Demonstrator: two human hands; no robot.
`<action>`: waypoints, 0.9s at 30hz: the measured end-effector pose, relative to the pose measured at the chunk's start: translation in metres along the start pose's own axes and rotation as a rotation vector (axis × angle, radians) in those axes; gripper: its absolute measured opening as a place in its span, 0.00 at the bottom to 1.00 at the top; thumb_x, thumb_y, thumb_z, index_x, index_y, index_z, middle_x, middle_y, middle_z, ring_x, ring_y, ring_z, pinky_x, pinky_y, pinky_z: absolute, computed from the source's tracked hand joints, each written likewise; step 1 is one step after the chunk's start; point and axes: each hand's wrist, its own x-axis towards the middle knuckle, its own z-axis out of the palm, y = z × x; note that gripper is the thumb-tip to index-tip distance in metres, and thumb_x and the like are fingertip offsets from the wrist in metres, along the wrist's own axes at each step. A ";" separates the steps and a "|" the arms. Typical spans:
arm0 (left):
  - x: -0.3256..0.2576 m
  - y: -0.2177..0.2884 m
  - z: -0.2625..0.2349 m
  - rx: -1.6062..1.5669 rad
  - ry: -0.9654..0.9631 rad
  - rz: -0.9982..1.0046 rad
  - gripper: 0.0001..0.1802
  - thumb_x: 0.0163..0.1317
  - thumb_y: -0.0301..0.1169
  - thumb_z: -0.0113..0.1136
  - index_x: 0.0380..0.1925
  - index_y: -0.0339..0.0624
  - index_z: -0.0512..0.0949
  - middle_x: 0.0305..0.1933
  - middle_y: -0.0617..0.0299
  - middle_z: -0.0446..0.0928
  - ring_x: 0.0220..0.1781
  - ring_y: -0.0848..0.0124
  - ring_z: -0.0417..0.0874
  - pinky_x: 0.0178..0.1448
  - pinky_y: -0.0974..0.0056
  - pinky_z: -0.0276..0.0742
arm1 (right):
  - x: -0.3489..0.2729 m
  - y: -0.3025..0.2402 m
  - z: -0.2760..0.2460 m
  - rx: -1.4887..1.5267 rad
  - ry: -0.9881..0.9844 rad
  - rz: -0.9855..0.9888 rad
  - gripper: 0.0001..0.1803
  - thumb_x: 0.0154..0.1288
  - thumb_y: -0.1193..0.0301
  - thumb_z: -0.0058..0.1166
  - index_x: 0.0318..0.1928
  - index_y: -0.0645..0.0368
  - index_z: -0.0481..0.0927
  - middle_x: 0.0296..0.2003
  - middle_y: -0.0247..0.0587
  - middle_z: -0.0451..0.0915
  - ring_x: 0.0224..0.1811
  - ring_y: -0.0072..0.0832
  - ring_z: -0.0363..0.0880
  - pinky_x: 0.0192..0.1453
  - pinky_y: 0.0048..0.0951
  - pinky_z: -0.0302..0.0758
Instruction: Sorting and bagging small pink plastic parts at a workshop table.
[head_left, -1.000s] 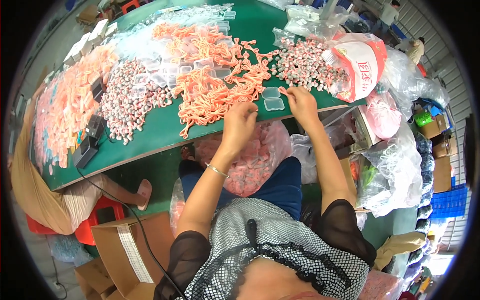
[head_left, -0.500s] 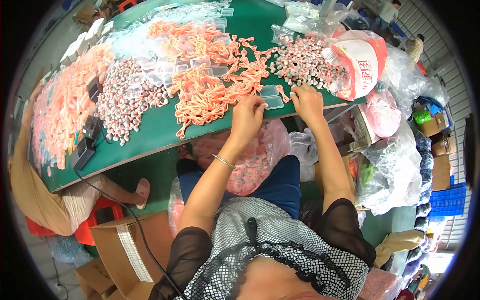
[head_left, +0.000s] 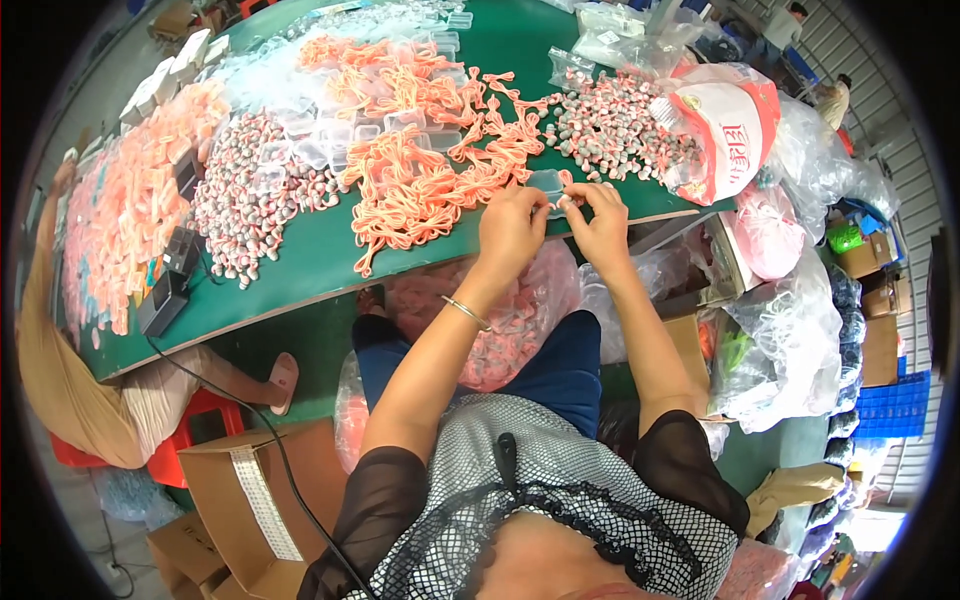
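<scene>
At the table's near edge lies a small clear plastic box point(head_left: 547, 181). Its far half shows, while my fingers hide most of the near part. My left hand point(head_left: 512, 228) is on the left of it, thumb and fingertips pinched together at the box's near side. From the right, my right hand point(head_left: 602, 226) reaches in, with thumb and fingers closed close to the left fingertips. Whatever lies between the fingers is too small to tell. A bit of orange cord point(head_left: 566, 177) shows at the box's right edge. Left of my hands spreads a pile of looped orange cords point(head_left: 400, 205).
Small grey-and-pink round pieces point(head_left: 610, 125) spill from a white-and-red bag point(head_left: 735, 125). More such pieces point(head_left: 245, 190) and clear boxes point(head_left: 320, 140) lie left. At far left sits another person point(head_left: 75, 390). A pink-filled plastic bag point(head_left: 500, 320) is under the table edge.
My right hand has moved left to the box and come close to my left hand. The left hand has shifted slightly right. The box has moved a little right, its near part now covered.
</scene>
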 end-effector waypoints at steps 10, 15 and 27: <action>-0.004 -0.004 0.003 0.079 0.029 0.049 0.07 0.52 0.25 0.65 0.31 0.38 0.80 0.39 0.50 0.75 0.42 0.53 0.79 0.46 0.54 0.76 | -0.005 -0.007 0.004 -0.400 0.046 -0.132 0.07 0.54 0.66 0.65 0.35 0.49 0.84 0.37 0.29 0.77 0.46 0.31 0.73 0.52 0.39 0.61; -0.004 0.000 -0.001 0.098 -0.047 0.042 0.16 0.50 0.27 0.67 0.40 0.36 0.79 0.42 0.49 0.74 0.45 0.51 0.78 0.49 0.53 0.76 | -0.001 -0.005 0.000 -0.399 0.010 -0.182 0.06 0.54 0.66 0.63 0.33 0.49 0.84 0.36 0.28 0.77 0.45 0.30 0.73 0.54 0.40 0.59; -0.004 -0.005 -0.007 0.127 -0.149 0.067 0.23 0.47 0.28 0.70 0.45 0.34 0.78 0.44 0.49 0.73 0.48 0.52 0.76 0.51 0.54 0.75 | 0.017 -0.007 -0.010 -0.377 -0.176 -0.135 0.04 0.51 0.68 0.65 0.29 0.49 0.83 0.36 0.27 0.77 0.46 0.29 0.74 0.56 0.40 0.59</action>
